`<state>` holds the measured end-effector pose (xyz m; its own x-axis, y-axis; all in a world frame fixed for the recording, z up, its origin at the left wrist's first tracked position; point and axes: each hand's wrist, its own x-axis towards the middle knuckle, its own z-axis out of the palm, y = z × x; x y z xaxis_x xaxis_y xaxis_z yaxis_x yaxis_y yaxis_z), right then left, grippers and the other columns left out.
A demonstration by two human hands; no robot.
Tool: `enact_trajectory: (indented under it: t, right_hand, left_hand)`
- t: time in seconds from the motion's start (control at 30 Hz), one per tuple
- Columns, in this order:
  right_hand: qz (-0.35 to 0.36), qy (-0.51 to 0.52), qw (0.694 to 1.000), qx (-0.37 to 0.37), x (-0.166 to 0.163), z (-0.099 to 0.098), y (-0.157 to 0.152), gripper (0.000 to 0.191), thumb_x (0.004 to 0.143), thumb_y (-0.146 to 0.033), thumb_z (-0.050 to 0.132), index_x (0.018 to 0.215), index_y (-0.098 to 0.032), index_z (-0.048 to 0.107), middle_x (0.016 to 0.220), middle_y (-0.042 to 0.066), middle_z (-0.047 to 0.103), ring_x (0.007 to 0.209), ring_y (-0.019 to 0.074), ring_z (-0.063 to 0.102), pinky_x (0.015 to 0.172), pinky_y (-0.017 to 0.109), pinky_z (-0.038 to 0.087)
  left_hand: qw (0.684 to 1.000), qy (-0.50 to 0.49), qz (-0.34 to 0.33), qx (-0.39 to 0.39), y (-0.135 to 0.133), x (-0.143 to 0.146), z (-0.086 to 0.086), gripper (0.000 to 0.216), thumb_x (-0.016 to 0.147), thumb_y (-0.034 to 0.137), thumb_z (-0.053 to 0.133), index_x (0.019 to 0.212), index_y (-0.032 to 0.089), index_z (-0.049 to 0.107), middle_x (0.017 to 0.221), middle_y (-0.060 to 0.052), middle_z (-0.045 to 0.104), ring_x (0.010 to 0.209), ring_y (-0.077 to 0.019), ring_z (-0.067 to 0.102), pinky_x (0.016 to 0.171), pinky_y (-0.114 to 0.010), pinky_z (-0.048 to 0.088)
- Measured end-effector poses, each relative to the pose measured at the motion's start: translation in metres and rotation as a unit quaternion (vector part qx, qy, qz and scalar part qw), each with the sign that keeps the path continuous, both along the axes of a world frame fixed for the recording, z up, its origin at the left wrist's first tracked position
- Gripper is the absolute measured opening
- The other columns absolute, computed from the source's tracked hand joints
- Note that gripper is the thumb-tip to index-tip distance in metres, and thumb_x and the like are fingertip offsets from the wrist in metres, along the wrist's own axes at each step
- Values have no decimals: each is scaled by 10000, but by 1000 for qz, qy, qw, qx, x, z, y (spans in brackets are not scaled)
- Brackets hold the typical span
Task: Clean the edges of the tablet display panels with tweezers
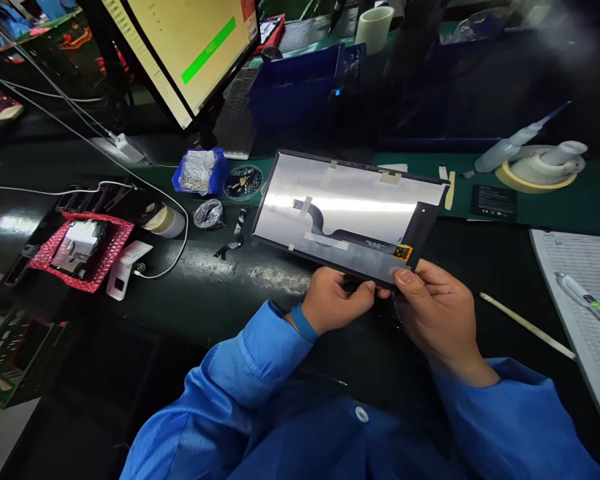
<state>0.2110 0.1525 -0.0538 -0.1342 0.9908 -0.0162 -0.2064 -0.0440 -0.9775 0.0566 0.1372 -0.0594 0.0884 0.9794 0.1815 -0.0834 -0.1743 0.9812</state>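
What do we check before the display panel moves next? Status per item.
1. Grip: left hand and right hand both pinch the display panel at its near edge: ok.
2. Flex cable lies flat on the back, under tape strips: ok.
3. Orange connector uncovered, beside the right thumb: ok.
4. Underside free of scratches: hidden, cannot tell.
5. Far edge resting on the bench or lifted: cannot tell.

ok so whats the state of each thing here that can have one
silver-backed rectangular display panel, back side up, held at its near edge
left hand, grip shut on the panel edge
right hand, grip shut on the panel edge
black-framed monitor, on, screen lit
small blue plastic bin, filled
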Motion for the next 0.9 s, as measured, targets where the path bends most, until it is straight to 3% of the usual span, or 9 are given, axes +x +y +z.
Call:
enact_trajectory:
  t: [0.23,0.53,0.77,0.9]
  right_hand:
    - [-7,1,1000,-2,-2,5,-1,225,854,-424,802,985,-244,773,811,23,750,645,189,699,584,303,592]
    - [6,-14,1000,4,2,-5,1,210,914,-415,743,1010,-229,738,844,20,753,677,181,692,638,306,567]
    - [21,-15,1000,11,3,-2,4,289,925,-489,710,1019,-217,738,859,18,754,647,167,671,637,313,570]
    - [32,-6,999,22,4,0,4,239,949,-448,695,991,-217,740,791,5,730,654,160,664,631,292,547]
  left_hand:
    - [1000,19,5,5,-1,-1,1,174,881,242,606,861,121,729,866,-87,767,848,-194,727,854,-307,586]
    - [1000,-25,6,-9,0,1,-1,199,904,272,625,858,110,731,832,-89,766,818,-178,735,810,-264,587]
    - [999,-47,-2,-2,3,2,2,323,923,448,684,876,133,736,817,-92,760,782,-186,728,772,-297,597]
    - [998,-61,2,-1,2,2,2,278,925,400,695,898,127,741,847,-95,768,805,-189,738,779,-288,600]
